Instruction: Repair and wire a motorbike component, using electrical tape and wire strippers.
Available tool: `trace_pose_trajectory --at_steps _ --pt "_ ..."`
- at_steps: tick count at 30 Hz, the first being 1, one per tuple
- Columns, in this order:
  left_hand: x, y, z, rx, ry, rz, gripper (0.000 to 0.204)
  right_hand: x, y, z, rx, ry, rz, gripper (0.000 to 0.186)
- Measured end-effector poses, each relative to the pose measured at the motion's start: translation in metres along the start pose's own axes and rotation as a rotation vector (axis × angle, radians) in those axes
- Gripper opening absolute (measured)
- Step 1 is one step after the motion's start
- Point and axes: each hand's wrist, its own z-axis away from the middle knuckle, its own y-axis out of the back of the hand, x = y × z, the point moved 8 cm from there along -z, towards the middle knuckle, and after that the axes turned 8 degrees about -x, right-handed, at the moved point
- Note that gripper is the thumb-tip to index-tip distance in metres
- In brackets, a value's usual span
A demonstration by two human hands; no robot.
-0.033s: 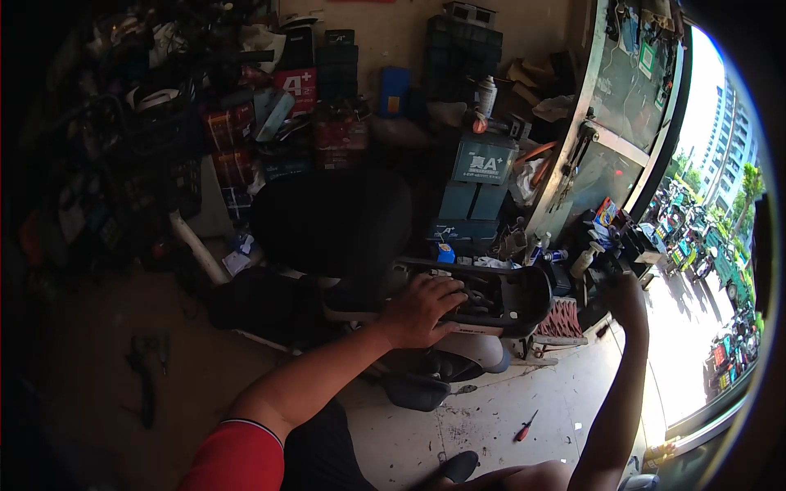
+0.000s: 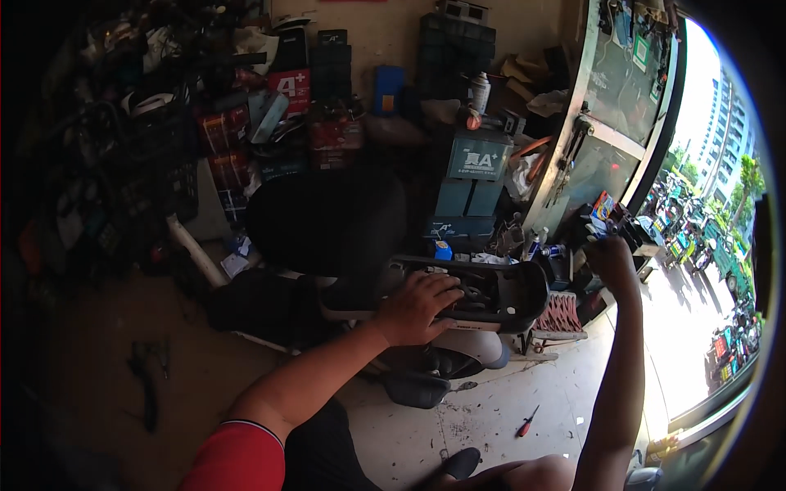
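— Black plastic, that open scooter compartment (image 2: 491, 299); where does it sit?
— Centre of the scene, seat (image 2: 327, 217) tipped up behind it. The left hand (image 2: 422, 307) lies spread, palm down, on its near rim.
— Anything shifted?
— Nothing between the two pictures. The right hand (image 2: 610, 258) reaches right toward a tool rack (image 2: 626, 229); possibly curled, I can't tell.

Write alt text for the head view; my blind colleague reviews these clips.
A person's left hand rests flat on a scooter's open black compartment, while the right hand reaches up to a cluttered tool rack. A red screwdriver lies on the concrete floor.
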Motion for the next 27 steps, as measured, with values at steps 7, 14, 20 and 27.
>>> trace_pose_trajectory --at_steps 7,14,20,27 --pt "-0.006 -0.004 0.004 -0.007 -0.035 0.052 0.052 -0.164 -0.009 -0.015 0.269 0.265 -0.195 0.057" --pt "-0.010 0.010 0.003 -0.024 -0.009 0.062 0.055 -0.006 -0.066 0.097 -0.029 0.018 -0.105 0.031" --pt "-0.012 0.006 0.003 -0.050 0.003 0.037 0.056 0.297 -0.231 0.375 -0.051 -0.737 -0.235 0.036" --pt "0.047 -0.010 -0.033 -0.121 -0.133 -0.056 0.065 0.290 -0.461 0.738 -0.674 -1.200 -0.364 0.041"
